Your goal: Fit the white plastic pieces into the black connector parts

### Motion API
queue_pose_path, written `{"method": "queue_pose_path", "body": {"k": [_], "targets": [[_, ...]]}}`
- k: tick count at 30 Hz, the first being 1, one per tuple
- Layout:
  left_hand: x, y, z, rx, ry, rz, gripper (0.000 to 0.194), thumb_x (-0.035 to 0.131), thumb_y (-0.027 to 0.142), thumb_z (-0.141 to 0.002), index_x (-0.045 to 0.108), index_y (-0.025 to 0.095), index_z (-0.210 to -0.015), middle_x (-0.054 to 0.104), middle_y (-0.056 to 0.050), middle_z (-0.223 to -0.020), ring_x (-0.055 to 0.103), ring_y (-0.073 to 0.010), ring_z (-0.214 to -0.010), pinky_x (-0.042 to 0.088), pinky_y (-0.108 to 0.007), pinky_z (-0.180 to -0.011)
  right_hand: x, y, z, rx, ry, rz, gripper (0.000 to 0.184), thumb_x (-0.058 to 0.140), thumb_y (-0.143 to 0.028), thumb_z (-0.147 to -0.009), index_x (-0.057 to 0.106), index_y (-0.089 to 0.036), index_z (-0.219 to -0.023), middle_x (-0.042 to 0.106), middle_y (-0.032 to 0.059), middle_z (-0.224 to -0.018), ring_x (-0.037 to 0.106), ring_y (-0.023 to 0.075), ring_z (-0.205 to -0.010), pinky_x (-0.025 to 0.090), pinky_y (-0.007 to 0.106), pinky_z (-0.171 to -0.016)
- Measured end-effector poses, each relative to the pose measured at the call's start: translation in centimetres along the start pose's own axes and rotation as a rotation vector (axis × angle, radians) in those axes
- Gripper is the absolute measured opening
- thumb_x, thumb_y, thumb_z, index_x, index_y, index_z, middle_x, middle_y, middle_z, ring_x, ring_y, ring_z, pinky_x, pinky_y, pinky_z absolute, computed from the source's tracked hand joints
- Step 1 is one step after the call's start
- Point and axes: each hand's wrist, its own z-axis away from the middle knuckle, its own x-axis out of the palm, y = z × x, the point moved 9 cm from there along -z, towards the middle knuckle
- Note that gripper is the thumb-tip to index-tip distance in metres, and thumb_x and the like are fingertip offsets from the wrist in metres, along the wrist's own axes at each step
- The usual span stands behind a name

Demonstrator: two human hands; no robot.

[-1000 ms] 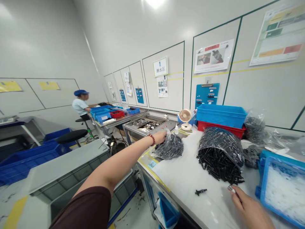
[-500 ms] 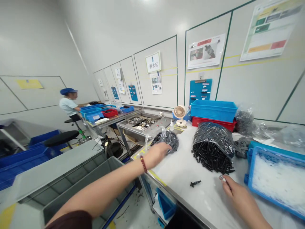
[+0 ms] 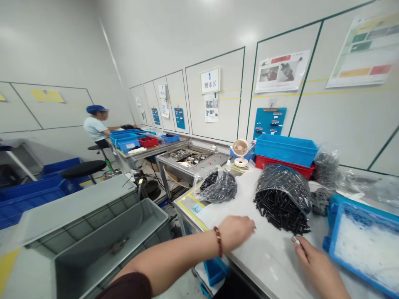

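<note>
My left hand (image 3: 237, 233), with a dark red bead bracelet on its wrist, is over the white worktop (image 3: 274, 265) near the front edge. Its fingers are curled down, and whatever they hold is hidden. In front of the large bag of parts, the thumb and fingers of my right hand (image 3: 314, 259) pinch a small dark piece with a pale, shiny tip (image 3: 294, 239). Slim black parts (image 3: 282, 214) spill from the mouth of that clear plastic bag (image 3: 285, 178). Farther left lies a smaller clear bag of black parts (image 3: 220, 185).
To the right stands a blue tray (image 3: 332, 245) holding something white and foamy. A blue bin (image 3: 285, 148) rests on a red bin (image 3: 296, 168) behind the bags, beside a small fan (image 3: 240, 148). Grey crates (image 3: 102, 245) flank the bench; a co-worker (image 3: 96, 126) sits farther off.
My left hand has come away from the smaller bag toward the worktop's front. The loose black part lying there no longer shows. My right hand keeps its pinch, and the view has shifted slightly.
</note>
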Motion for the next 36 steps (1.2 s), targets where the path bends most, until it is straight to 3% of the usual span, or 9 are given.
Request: {"method": "queue_pose_path", "body": {"k": [5, 8, 11, 14, 17, 21, 25, 30, 36], "targets": [[-10.0, -13.0, 2.5, -0.48, 0.294, -0.08, 0.023, 0.037, 0.031, -0.091, 0.054, 0.015, -0.095, 0.06, -0.009, -0.09, 0.057, -0.0213, -0.084, 0.043, -0.028, -0.072, -0.1, -0.2, -0.1, -0.034, 0.024, 0.022, 0.042, 0.028, -0.04, -0.082, 0.058, -0.022, -0.106, 0.069, 0.0068, -0.086, 0.064, 0.0236, -0.078, 0.045, 0.026, -0.061], [-11.3, -16.9, 2.1, -0.488, 0.289, -0.04, 0.026, 0.049, 0.034, -0.085, 0.052, 0.013, -0.1, 0.06, -0.012, -0.092, 0.057, -0.0242, -0.088, 0.043, -0.03, -0.077, 0.0, -0.1, -0.2, -0.046, 0.079, 0.033, 0.037, 0.032, -0.036, -0.082, 0.06, -0.023, -0.102, 0.069, 0.0054, -0.083, 0.064, 0.0217, -0.074, 0.043, 0.025, -0.058], [-10.7, -17.8, 1.5, -0.427, 0.312, 0.032, 0.041, 0.057, 0.021, -0.075, 0.046, 0.007, -0.111, 0.057, -0.016, -0.101, 0.053, -0.0274, -0.097, 0.041, -0.036, -0.087, 0.0, -0.3, 0.1, -0.043, 0.127, 0.052, 0.034, 0.036, -0.03, -0.082, 0.06, -0.022, -0.104, 0.069, 0.0056, -0.087, 0.064, 0.0202, -0.076, 0.043, 0.024, -0.06], [-9.9, -16.5, 1.1, -0.336, 0.396, 0.171, 0.04, 0.042, 0.008, -0.074, 0.042, 0.005, -0.115, 0.055, -0.016, -0.101, 0.052, -0.0254, -0.097, 0.038, -0.041, -0.091, -0.2, -1.1, 0.5, -0.072, 0.143, 0.056, 0.036, 0.034, -0.023, -0.082, 0.058, -0.02, -0.11, 0.067, 0.0071, -0.099, 0.062, 0.0204, -0.087, 0.042, 0.025, -0.068], [-8.3, -12.7, 0.0, -0.19, 0.422, 0.495, 0.037, 0.033, 0.009, -0.077, 0.042, 0.01, -0.113, 0.057, -0.011, -0.094, 0.054, -0.0196, -0.086, 0.045, -0.039, -0.083, -0.8, -1.8, 0.9, -0.069, 0.145, 0.029, 0.038, 0.031, -0.023, -0.084, 0.056, -0.017, -0.113, 0.064, 0.0095, -0.105, 0.06, 0.0219, -0.092, 0.041, 0.028, -0.073], [-3.2, -4.4, -3.7, -0.078, 0.145, 1.292, 0.033, 0.039, 0.017, -0.08, 0.041, 0.014, -0.114, 0.06, -0.009, -0.088, 0.058, -0.0154, -0.073, 0.051, -0.028, -0.061, -2.3, -2.6, 1.9, -0.093, 0.181, -0.075, 0.037, 0.03, -0.027, -0.085, 0.056, -0.016, -0.108, 0.065, 0.0103, -0.099, 0.06, 0.0236, -0.088, 0.041, 0.03, -0.071], [0.1, 2.3, -7.9, -0.052, -0.05, 1.894, 0.048, 0.061, 0.031, -0.075, 0.038, 0.017, -0.115, 0.056, -0.014, -0.105, 0.06, -0.0229, -0.09, 0.052, -0.028, -0.061, -3.7, -3.3, 1.8, -0.175, 0.227, -0.314, 0.033, 0.03, -0.036, -0.087, 0.056, -0.018, -0.094, 0.064, 0.0057, -0.08, 0.059, 0.0196, -0.071, 0.04, 0.027, -0.062], [2.5, 3.8, -11.2, -0.054, 0.052, 2.109, 0.064, 0.073, 0.041, -0.064, 0.04, 0.018, -0.113, 0.054, -0.016, -0.11, 0.055, -0.028, -0.101, 0.053, -0.03, -0.065, -4.1, -2.6, -0.5, -0.164, 0.331, -0.472, 0.03, 0.038, -0.045, -0.083, 0.051, -0.019, -0.074, 0.054, -0.0011, -0.063, 0.049, 0.0142, -0.057, 0.034, 0.022, -0.052], [5.1, 3.4, -11.8, -0.102, 0.085, 2.065, 0.065, 0.07, 0.047, -0.066, 0.039, 0.019, -0.116, 0.056, -0.016, -0.109, 0.057, -0.0259, -0.099, 0.052, -0.031, -0.07, -2.9, -1.7, -2.6, -0.155, 0.366, -0.509, 0.027, 0.04, -0.039, -0.082, 0.048, -0.019, -0.065, 0.048, -0.0031, -0.056, 0.044, 0.0119, -0.052, 0.03, 0.021, -0.049]]}}
